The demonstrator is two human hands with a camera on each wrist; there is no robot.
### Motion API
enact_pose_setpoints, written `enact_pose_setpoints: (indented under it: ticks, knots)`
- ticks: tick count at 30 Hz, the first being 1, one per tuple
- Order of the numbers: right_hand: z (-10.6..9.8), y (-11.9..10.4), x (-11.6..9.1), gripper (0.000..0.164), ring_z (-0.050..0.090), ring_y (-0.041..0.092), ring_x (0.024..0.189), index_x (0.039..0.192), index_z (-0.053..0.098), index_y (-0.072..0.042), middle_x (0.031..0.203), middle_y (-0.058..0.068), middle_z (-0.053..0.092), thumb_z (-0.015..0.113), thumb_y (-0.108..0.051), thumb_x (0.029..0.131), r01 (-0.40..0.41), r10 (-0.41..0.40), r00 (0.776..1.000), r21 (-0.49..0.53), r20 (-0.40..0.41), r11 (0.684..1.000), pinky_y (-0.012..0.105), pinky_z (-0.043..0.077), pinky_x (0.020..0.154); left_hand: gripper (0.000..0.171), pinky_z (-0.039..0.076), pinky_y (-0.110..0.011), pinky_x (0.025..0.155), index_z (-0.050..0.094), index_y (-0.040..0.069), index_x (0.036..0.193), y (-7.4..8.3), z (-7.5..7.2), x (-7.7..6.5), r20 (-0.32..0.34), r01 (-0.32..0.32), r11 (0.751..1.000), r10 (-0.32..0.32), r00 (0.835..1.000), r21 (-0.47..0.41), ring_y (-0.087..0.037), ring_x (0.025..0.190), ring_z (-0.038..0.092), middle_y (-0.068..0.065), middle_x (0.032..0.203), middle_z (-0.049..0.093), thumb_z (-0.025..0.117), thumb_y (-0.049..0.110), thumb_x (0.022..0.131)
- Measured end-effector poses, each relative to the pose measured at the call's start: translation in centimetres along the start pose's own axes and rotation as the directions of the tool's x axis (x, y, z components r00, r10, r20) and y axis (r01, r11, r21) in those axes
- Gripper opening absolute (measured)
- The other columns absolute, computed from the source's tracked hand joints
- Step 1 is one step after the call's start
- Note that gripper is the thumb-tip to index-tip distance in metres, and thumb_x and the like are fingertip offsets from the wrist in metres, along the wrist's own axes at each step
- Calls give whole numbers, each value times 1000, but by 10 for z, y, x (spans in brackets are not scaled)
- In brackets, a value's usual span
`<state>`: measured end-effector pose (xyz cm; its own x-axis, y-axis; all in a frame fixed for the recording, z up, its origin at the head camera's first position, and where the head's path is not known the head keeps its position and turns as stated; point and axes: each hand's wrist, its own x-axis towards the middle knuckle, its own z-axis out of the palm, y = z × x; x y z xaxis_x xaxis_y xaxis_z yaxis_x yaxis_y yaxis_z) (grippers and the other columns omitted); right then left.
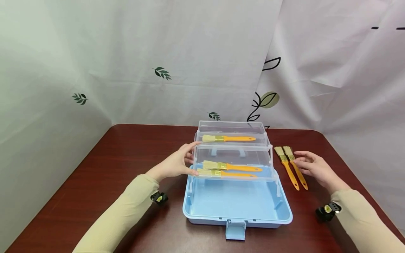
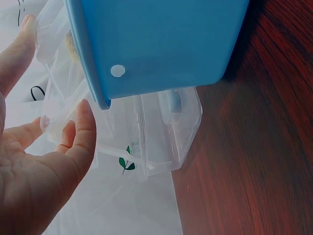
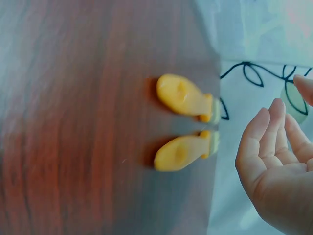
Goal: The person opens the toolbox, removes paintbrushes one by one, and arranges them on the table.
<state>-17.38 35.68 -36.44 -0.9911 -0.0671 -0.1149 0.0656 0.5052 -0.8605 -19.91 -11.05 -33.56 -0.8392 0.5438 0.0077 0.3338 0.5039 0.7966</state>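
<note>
A light blue toolbox (image 1: 237, 202) lies open on the table, its clear trays (image 1: 234, 154) raised in tiers at the back. My left hand (image 1: 177, 160) touches the left end of these trays, thumb at the front corner and forefinger farther back. Two yellow-handled paintbrushes (image 1: 243, 168) lie in the front tray, and another paintbrush (image 1: 239, 138) is in the tray behind. Right of the box, two more paintbrushes (image 1: 290, 168) lie side by side. My right hand (image 1: 316, 168) is beside their upper handles, fingers loosely bent and nothing between them in the right wrist view.
The box's pale blue latch (image 1: 235, 230) hangs down at the front. A clear lid (image 1: 231, 126) stands behind the trays. The dark red wooden table (image 1: 79, 189) is bordered by white cloth (image 1: 190, 52) with leaf prints.
</note>
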Motion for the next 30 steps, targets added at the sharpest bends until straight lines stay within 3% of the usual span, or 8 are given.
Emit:
enact_pose_setpoints:
  ticks: [5,11,16,20,23,26,30]
  knots:
    - [3,-10,-3,56,60,-3,88,138,35,3,97,-8,58,58,-25,95,25,-26,1000,34,13,999,17,53,77,103,52,-36,89,24,23,149,0,0,1,1,-3,1000,3,1000,-1,-26,103,55,-13,127,38,86,18,68]
    - [6,-24,-5,28,60,2,84,119,48,-29,92,-12,57,58,-20,95,75,-78,997,110,24,991,17,52,75,103,52,-36,90,24,23,149,0,0,0,0,-1,1000,1,1000,-1,-25,103,56,-13,127,38,86,18,67]
    - [8,-37,-3,28,59,3,85,116,47,-35,96,-10,56,57,-18,95,132,-134,991,112,16,985,16,52,75,103,52,-35,89,24,22,149,-1,0,1,3,-10,1000,10,1000,0,-25,102,56,-13,127,38,86,18,67]
    - [11,-49,0,30,59,3,84,121,48,-32,96,-13,57,56,-17,96,189,-189,982,43,4,981,16,52,74,102,53,-35,89,24,21,149,-2,0,2,4,-23,1000,23,1000,3,-24,101,56,-13,126,39,86,18,68]
    - [15,-63,3,35,59,4,79,129,47,-18,94,-15,58,57,-16,95,224,-224,975,-24,14,974,19,52,70,103,53,-34,89,24,21,149,-3,0,2,2,-22,1000,22,1000,2,-24,101,56,-13,126,39,86,17,67]
    - [20,-78,5,46,58,6,77,135,42,-5,93,-12,59,59,-19,94,235,-232,972,-82,38,969,21,51,67,103,53,-34,89,24,21,149,-4,0,2,0,-21,1000,21,1000,-3,-24,101,56,-13,126,38,86,17,67]
    - [30,-96,11,52,58,7,80,136,42,0,95,-4,59,63,-20,92,246,-238,968,-115,77,962,20,50,69,103,52,-35,90,24,22,150,-4,1,1,-3,-17,1000,17,1000,-6,-25,102,56,-13,126,38,86,18,68]
